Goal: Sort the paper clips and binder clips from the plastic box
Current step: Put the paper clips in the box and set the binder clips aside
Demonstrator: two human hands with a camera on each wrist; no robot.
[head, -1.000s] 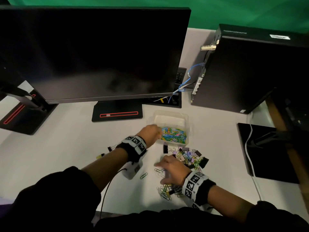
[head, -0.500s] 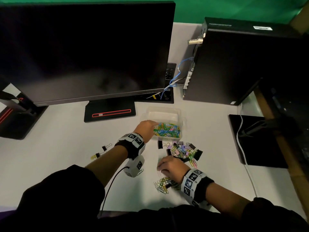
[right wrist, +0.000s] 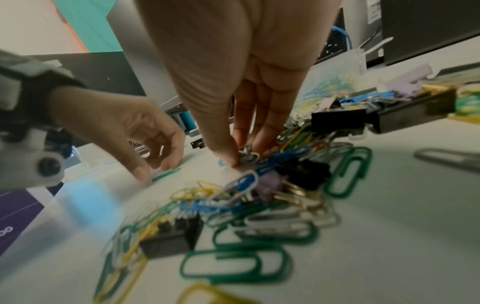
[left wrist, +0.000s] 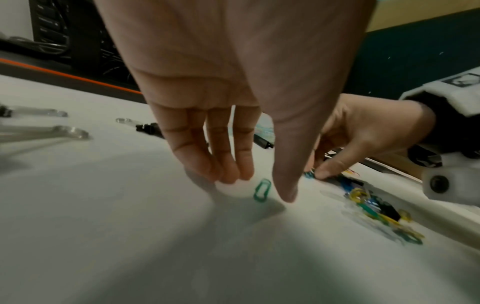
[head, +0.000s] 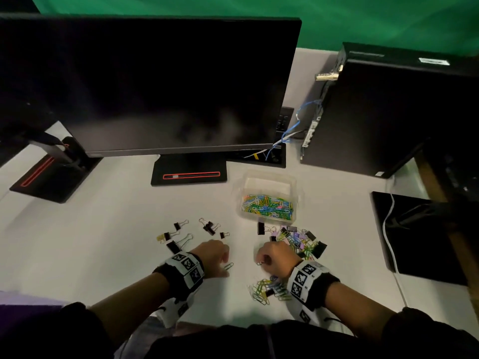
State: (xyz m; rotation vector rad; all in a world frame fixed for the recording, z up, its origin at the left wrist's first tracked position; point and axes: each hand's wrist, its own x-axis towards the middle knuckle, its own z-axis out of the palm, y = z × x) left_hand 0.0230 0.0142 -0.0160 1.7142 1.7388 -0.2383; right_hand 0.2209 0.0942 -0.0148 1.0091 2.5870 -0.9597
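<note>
Green, a lone paper clip [left wrist: 262, 190] lies flat on the white table [head: 103, 229] between the left hand's [head: 213, 257] downward fingers [left wrist: 197, 152] and thumb, which hover at it with no grip. The right hand [head: 277, 260] pinches a small metal clip [right wrist: 248, 157] between thumb and fingertips, just above a loose pile [head: 267, 288] of clips. The plastic box [head: 267, 195] sits beyond, paper clips inside. Black binder clips [head: 191, 233] lie scattered left; a mixed heap [head: 298, 239] lies right.
</note>
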